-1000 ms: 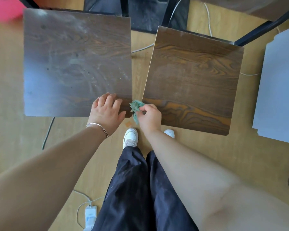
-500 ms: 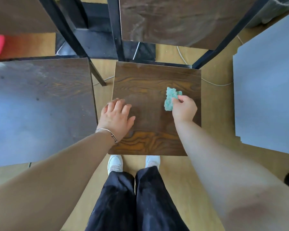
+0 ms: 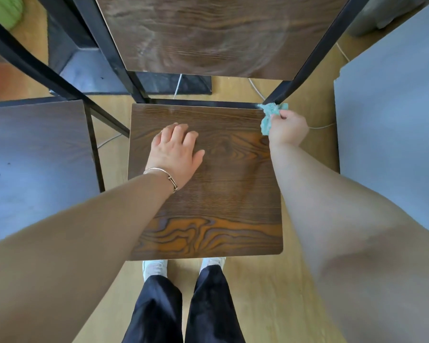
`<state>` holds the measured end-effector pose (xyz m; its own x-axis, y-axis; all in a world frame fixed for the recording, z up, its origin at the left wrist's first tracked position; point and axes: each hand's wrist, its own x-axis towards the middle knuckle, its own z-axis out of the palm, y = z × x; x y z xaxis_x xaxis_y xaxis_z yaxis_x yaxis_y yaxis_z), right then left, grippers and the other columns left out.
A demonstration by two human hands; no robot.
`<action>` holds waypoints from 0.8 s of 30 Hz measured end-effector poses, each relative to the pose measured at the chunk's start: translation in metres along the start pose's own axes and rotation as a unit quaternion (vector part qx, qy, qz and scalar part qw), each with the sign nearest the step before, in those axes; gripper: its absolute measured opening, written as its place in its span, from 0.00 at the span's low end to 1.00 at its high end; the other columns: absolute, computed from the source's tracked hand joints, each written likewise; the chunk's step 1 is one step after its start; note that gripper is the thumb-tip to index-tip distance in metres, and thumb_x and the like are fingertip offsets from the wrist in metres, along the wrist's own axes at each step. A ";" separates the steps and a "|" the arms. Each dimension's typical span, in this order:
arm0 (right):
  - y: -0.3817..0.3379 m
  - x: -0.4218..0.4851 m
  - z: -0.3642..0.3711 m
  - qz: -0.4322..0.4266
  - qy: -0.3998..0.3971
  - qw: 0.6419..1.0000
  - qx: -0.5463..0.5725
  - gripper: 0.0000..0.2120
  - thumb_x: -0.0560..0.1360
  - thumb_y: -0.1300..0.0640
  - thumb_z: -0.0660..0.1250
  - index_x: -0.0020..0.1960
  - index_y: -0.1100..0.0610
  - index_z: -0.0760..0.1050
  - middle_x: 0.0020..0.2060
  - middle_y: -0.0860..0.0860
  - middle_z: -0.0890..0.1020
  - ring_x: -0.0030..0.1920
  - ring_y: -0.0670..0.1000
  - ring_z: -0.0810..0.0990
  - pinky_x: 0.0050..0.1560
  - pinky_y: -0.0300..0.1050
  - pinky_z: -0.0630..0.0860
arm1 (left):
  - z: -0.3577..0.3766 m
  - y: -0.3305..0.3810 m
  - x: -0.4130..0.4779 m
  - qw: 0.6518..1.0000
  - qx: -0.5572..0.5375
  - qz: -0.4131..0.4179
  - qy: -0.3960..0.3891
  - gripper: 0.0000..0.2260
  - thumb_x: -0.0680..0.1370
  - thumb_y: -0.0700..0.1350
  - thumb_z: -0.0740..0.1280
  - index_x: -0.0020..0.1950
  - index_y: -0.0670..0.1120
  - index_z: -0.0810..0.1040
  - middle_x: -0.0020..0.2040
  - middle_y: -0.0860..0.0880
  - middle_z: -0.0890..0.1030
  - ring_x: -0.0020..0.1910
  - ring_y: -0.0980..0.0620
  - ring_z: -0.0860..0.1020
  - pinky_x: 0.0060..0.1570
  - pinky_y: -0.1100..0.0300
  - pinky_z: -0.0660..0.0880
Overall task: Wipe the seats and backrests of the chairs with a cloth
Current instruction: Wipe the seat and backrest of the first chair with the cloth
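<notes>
A dark wood-grain chair seat fills the middle of the view, with its backrest standing behind it on black metal posts. My left hand rests flat on the seat's left part, fingers straight. My right hand grips a crumpled teal cloth at the seat's far right corner, beside the black rear post. A second chair seat stands to the left.
A pale grey board lies close on the right. White cables run over the wooden floor behind the chair. A dark base plate sits behind the left chair. My legs and white shoes stand at the seat's front edge.
My right hand has moved the cloth from the seat's front left edge across to its far right corner. My left hand shifted from the left chair onto this seat. The view came closer.
</notes>
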<state>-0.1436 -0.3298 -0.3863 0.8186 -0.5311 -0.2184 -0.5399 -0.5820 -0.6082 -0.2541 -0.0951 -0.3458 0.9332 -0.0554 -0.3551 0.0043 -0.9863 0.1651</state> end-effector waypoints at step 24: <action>-0.063 -0.075 0.075 -0.153 -0.034 0.979 -0.129 0.13 0.80 0.58 0.64 0.62 0.57 0.80 0.61 0.52 0.77 0.60 0.50 0.78 0.52 0.32 0.68 | 0.010 -0.124 -0.046 0.993 -0.032 -0.114 0.000 0.22 0.81 0.58 0.53 0.71 0.48 0.65 0.72 0.44 0.65 0.70 0.41 0.61 0.67 0.44 0.63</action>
<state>-0.1564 -0.2072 -0.3893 0.9560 -0.2707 -0.1130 -0.2924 -0.8478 -0.4423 -0.3009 0.0284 -0.3588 0.9054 0.1674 -0.3901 0.2378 -0.9613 0.1393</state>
